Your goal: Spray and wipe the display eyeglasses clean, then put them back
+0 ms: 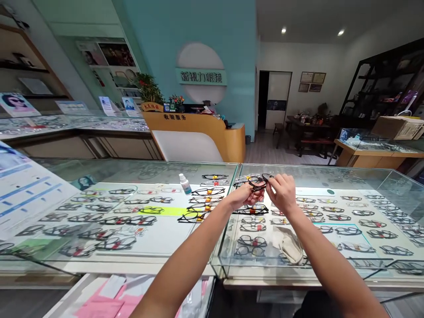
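Above the glass counter I hold a pair of dark-framed eyeglasses (256, 182) in both hands. My left hand (244, 195) is closed around one side of the frame, palm partly turned up. Pinching the other side is my right hand (281, 190), with its fingertips near the far lens. Several more eyeglasses (207, 191) stand in a column on the glass to the left of my hands. Dark eyeglasses (253, 209) lie just below my left hand. A crumpled beige cloth (290, 248) rests on the counter near my right forearm.
A small white spray bottle (185, 184) stands on the left glass case (159, 167). Rows of eyeglasses (115, 244) fill both cases. An open drawer (82, 287) with pink packets juts out at lower left. Behind is a wooden reception desk (195, 126).
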Tool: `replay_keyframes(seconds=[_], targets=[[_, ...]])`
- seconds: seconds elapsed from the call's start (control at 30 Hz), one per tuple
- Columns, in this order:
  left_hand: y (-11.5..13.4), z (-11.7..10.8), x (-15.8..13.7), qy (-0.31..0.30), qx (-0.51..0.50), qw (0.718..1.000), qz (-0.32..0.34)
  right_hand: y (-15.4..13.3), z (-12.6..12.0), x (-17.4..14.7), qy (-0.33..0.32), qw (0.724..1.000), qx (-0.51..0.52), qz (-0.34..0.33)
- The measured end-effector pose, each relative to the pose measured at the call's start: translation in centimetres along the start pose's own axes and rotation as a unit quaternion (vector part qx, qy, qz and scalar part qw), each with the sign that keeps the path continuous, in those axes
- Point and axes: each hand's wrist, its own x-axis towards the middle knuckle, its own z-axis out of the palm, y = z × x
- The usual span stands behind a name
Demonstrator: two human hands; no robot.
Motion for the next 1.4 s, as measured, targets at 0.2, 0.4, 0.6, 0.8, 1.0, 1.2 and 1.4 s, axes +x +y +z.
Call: replay_keyframes(seconds=[0.2,0.4,0.6,0.8,1.0,1.2,1.4], targets=[[-1.2,-1.2,0.5,0.019,0.073,0.993,0.089,-0.9,-0.3,0.0,0.011,0.988,0.127,0.086],[-1.7,-1.2,0.8,0.097,0.152,0.960,0.215,-0.8,0.2,0.6,-0.064,0.816,0.488,0.304],[-1.6,-0.8,0.1,0.121,0.236,0.938,0.225,-0.4,0.6,1.0,-0.121,0.692,0.621,0.347],[-1.6,-1.5,0.5,0.079,0.174,0.959,0.209,-0.1,-0.2,1.0,-0.153,0.610,0.686,0.366],[-0.3,-4.1,0.1,0.079,-0.057,0.986,0.133,1.5,-0.8,1.3,-0.172,0.584,0.681,0.407],[1.4,-5.4,-1.2,0.055,-0.324,0.943,0.060,1.9,-0.9,1.0,-0.221,0.585,0.671,0.400],[1.1,-4.2,-0.3,0.105,-0.385,0.916,0.046,1.7,-1.3,1.0,-0.170,0.601,0.651,0.432]])
